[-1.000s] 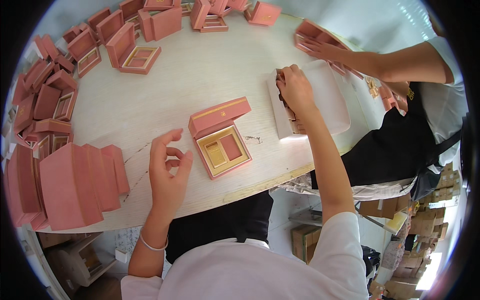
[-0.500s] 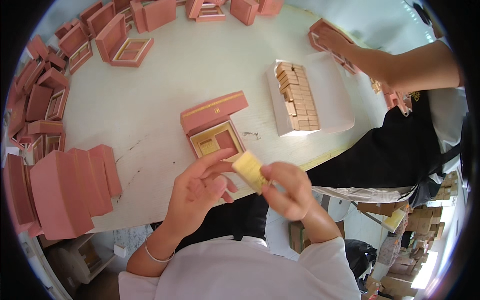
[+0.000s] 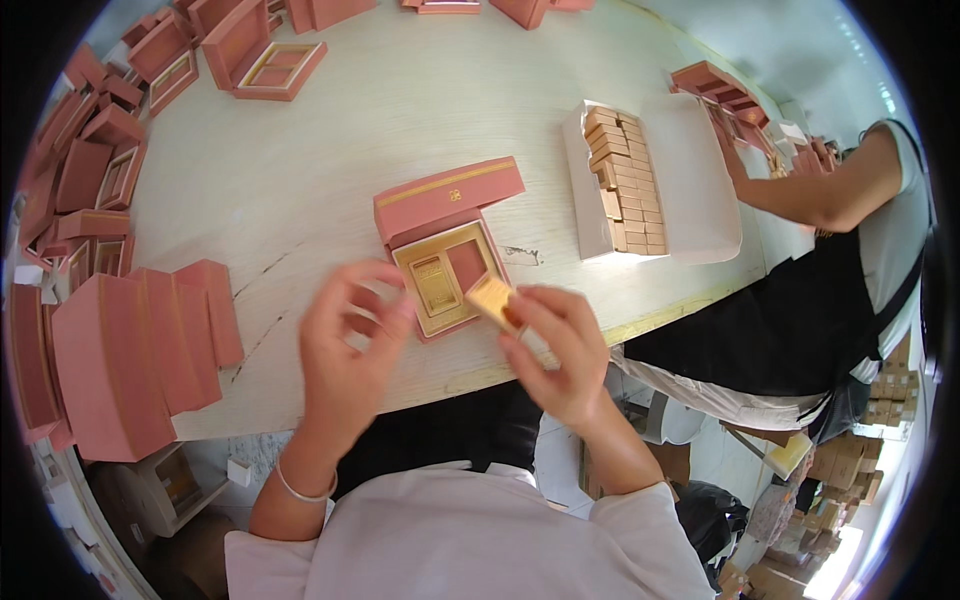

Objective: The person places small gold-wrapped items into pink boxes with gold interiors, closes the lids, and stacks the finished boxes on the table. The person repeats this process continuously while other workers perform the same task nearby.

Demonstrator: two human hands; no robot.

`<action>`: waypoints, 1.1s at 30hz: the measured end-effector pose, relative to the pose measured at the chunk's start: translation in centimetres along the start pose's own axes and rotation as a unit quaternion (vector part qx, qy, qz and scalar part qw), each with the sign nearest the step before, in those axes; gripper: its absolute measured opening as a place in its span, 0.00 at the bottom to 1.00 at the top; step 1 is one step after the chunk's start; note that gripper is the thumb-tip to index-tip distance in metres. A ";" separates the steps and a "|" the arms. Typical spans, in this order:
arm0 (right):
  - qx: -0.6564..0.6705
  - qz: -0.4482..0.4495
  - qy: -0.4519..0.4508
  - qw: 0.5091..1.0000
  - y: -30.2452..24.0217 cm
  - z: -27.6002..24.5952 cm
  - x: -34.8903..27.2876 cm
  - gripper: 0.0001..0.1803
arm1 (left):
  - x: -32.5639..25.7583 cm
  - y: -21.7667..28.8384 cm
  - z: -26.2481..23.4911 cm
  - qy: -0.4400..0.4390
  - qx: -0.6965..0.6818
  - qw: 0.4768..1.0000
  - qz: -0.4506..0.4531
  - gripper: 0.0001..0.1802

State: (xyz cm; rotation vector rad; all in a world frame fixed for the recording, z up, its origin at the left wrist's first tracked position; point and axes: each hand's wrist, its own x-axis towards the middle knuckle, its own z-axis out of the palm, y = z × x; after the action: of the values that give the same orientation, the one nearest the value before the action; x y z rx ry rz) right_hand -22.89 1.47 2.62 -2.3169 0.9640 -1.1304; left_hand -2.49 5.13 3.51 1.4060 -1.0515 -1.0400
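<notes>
A pink gift box [image 3: 450, 195] stands on the table in front of me with its lid raised at the back. Its tray has two rectangular recesses. A gold bar-shaped piece [image 3: 434, 284] lies in the left one, while the right recess shows pink. Pinched between thumb and fingers of my right hand [image 3: 555, 350] is a second small gold bar-shaped piece [image 3: 492, 300], tilted over the tray's right front corner. My left hand [image 3: 350, 340], slightly blurred, hovers by the box's left side with fingers loosely curled and apart, holding nothing.
A white carton [image 3: 588, 190] full of small tan boxes [image 3: 628, 185] stands to the right, its flap folded out. Pink boxes [image 3: 130, 350] are stacked at the left edge; several open ones [image 3: 285, 70] line the back. A co-worker's arm [image 3: 810, 200] reaches in at the right.
My right hand has brought the gold piece to the tray's right side. My left hand has drawn back leftward, uncovering the tray. The co-worker's arm has moved nearer the carton flap.
</notes>
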 end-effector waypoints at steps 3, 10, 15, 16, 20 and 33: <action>-0.015 0.002 -0.001 1.000 1.6 1.0 1.3 0.19 | 0.6 -0.4 -0.6 0.051 0.210 0.972 0.096 0.38; -0.084 0.051 -0.134 0.986 0.1 1.3 2.8 0.17 | 0.2 -2.4 0.5 -0.043 0.330 0.938 0.097 0.63; -0.099 0.035 -0.186 0.977 0.1 1.5 3.8 0.15 | 0.6 -3.5 1.2 -0.020 0.340 0.932 0.126 0.65; -0.106 0.021 -0.194 0.975 0.3 1.5 3.9 0.14 | 0.7 -3.4 1.2 -0.024 0.338 0.933 0.123 0.64; -0.097 0.021 -0.253 0.962 0.5 0.8 5.1 0.14 | 0.6 -3.4 0.9 -0.024 0.347 0.930 0.120 0.64; -0.118 0.106 -0.412 0.897 2.2 -0.4 9.2 0.13 | 0.8 -2.9 0.9 -0.022 0.346 0.933 0.102 0.65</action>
State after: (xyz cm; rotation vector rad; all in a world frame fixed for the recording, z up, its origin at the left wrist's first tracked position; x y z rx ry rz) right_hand -20.10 -6.68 6.45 -2.4191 0.9855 0.1083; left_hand -3.00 4.29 0.53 1.7722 -1.6593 -0.5595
